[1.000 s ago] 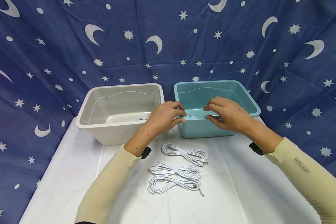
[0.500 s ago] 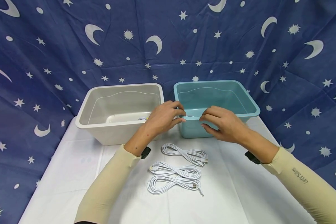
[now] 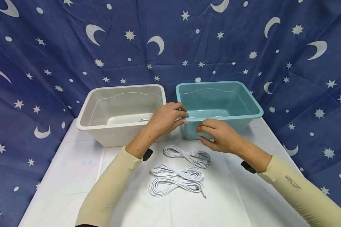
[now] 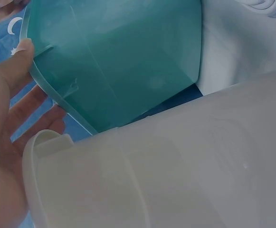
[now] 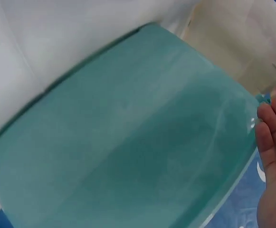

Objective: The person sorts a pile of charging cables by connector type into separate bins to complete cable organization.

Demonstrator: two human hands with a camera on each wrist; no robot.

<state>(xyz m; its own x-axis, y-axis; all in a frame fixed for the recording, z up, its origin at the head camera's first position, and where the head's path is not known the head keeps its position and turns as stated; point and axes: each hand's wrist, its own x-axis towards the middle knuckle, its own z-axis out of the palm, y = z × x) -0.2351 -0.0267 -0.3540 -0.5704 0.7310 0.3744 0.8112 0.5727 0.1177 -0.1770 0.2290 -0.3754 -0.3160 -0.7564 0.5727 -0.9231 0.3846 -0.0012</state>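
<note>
At the near left corner of the teal plastic bin (image 3: 191, 130), my left hand (image 3: 167, 117) pinches the rim. In the left wrist view its thumb (image 4: 24, 50) lies on the outer side, with the fingers behind the rim. My right hand (image 3: 221, 135), fingers loosely bent and holding nothing, hovers before the bin's front wall. Its fingers (image 5: 271, 142) overlap the bin's edge in the right wrist view. Small white curves show inside the bin just behind its front rim. A coiled white USB cable (image 3: 187, 155) lies below the bin, with two more coils (image 3: 176, 180) nearer me.
Left of the teal bin stands a light grey bin (image 3: 116, 134), partly behind my left forearm. A small blue and yellow item (image 3: 144, 120) shows on its floor. Both bins stand on a white cloth-covered table (image 3: 74, 176). A blue star-and-moon curtain (image 3: 170, 37) hangs behind.
My right hand has come away from over the teal bin's front rim, moving toward me and a little left. My left hand stays at the bin's corner, and the cables have not moved.
</note>
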